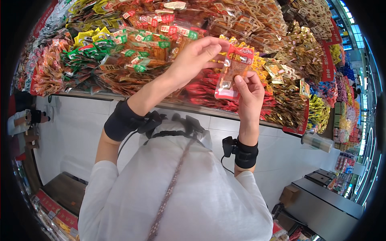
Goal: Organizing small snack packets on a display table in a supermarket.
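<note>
My right hand [250,87] pinches a clear and red snack packet [233,72] near its lower right edge, with the thumb on its front. Brown food shows through the window of the packet, and it bears writing and a barcode. My left hand [203,54] is at the packet's upper left; its fingertips reach the edge and pass partly behind, so whether they grip it is hidden. That thumb stays off the packet's face. Beneath both hands lie red packets [200,86] and yellow packets [259,64] in heaps.
Heaped green-labelled packets [147,45] and orange packets [51,72] cover the display's left side. Brown packets [253,21] fill its far side. A roll of plastic bags [316,142] hangs off the front right corner. Behind me stand a grey counter [325,201] and a low brown display stand [64,192].
</note>
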Tool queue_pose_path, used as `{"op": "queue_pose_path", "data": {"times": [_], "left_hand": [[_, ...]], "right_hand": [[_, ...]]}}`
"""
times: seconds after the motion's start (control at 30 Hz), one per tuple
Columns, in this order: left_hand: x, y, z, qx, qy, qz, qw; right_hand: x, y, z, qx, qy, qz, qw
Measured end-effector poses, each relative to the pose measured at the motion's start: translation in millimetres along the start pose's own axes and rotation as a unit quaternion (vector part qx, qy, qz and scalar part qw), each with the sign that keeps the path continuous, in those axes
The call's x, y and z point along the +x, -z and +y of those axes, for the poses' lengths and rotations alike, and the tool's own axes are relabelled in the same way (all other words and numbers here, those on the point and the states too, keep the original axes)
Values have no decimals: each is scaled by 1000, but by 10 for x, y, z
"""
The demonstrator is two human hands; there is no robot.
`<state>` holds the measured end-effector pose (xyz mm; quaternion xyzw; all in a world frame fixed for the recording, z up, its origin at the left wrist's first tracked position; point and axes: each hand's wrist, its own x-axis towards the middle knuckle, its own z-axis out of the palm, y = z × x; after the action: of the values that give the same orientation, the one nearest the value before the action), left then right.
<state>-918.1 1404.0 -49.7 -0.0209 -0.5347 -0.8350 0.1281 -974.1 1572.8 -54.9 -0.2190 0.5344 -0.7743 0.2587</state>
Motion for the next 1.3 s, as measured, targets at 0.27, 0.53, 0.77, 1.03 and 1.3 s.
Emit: {"op": "queue_pose_path", "data": {"times": [0.27,0.53,0.77,1.03,1.3], "left_hand": [[-28,28,-53,56,15,28,998],[-12,70,-85,52,19,31,998],[-24,58,-79,37,23,33,999],[-41,26,-56,46,32,35,998],[-75,-60,-12,73,35,64,995]], "right_hand": [[0,-53,72,-131,68,60,987],[8,-59,61,-155,59,59,984],[-4,-71,43,-146,57,55,986],[-36,-47,43,-132,57,48,988],[-24,21,25,-127,69,23,989]]}}
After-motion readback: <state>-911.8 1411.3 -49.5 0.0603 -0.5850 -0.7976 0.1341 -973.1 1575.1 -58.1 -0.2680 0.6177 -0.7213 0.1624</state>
